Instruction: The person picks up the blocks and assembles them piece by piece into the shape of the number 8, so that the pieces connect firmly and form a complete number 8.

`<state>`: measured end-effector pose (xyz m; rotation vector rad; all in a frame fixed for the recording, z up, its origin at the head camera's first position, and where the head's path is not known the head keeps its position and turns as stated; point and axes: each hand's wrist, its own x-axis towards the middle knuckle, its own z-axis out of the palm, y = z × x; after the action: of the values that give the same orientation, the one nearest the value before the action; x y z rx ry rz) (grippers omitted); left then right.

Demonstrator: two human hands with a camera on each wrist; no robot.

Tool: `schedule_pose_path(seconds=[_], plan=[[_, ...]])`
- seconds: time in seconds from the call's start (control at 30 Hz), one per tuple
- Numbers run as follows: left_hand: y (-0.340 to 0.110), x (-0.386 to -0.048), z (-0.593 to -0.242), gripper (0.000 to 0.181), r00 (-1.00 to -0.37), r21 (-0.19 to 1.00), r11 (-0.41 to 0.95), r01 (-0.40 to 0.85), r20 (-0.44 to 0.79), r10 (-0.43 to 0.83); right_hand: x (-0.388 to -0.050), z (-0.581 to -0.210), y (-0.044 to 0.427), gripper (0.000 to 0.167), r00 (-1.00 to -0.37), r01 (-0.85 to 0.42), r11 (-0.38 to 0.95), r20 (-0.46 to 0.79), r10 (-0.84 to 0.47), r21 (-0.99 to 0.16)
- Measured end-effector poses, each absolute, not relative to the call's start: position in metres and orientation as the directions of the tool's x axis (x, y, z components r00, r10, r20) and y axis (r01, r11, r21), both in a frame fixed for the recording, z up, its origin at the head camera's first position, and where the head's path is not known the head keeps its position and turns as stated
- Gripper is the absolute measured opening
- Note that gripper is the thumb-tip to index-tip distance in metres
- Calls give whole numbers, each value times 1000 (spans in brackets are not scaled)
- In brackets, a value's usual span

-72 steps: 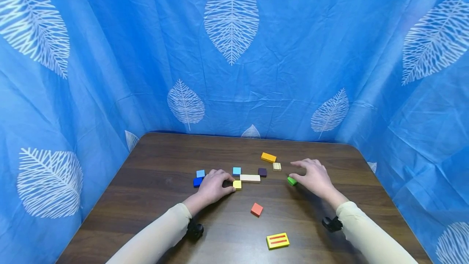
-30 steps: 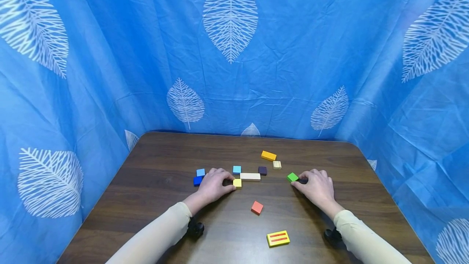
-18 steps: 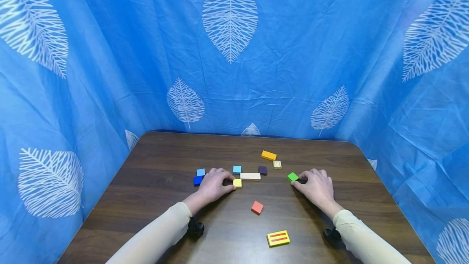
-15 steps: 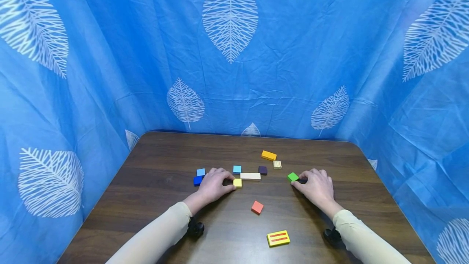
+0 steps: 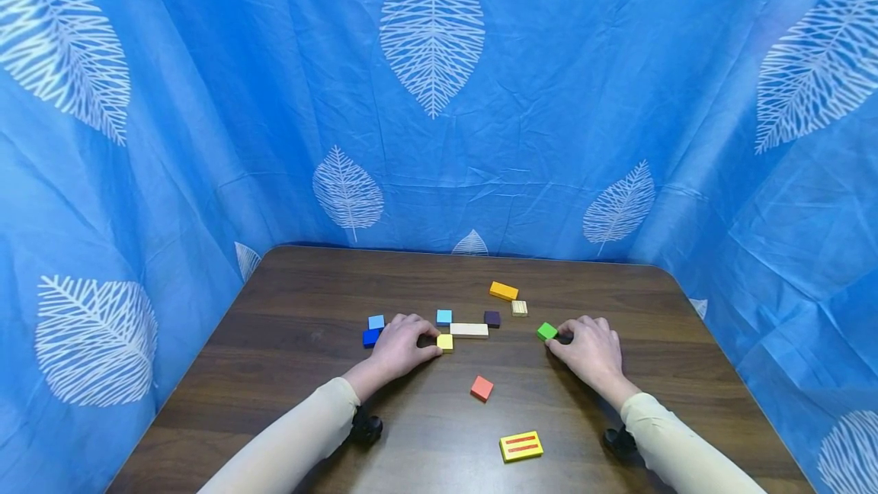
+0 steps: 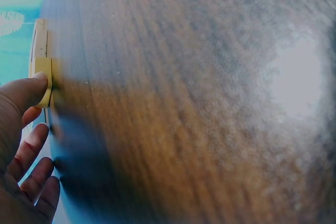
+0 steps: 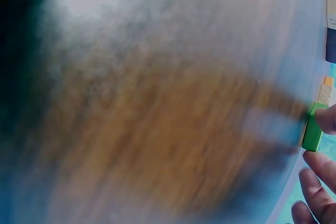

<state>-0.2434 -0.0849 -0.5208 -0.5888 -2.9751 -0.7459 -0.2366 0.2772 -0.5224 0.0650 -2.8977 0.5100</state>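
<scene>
The left hand pinches the yellow block at 8 o'clock from the cream bar, the right hand the green block at 3 o'clock, thumb against forefinger; a light, low grip on opposite faces should stop either twisting; wrist views reveal the remaining fingers loosely parted, while only the head view shows the dark blue block at the left hand's 9 o'clock

Head view looks down; wrist views close; table shared.
</scene>
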Motion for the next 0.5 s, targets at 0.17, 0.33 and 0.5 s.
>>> schedule_pose_path(seconds=[0.17, 0.33, 0.5], plan=[[-85, -243, -520, 29, -928, 450, 814, 366, 112, 356, -237, -523, 276, 37, -978, -83, 938, 208, -12, -336], [-85, -243, -520, 29, -928, 452, 814, 365, 111, 355, -237, -521, 274, 36, -976, -95, 931, 216, -18, -351], [-85, -243, -520, 29, -929, 449, 817, 362, 104, 355, -236, -518, 269, 35, -978, -115, 923, 207, -40, -367]])
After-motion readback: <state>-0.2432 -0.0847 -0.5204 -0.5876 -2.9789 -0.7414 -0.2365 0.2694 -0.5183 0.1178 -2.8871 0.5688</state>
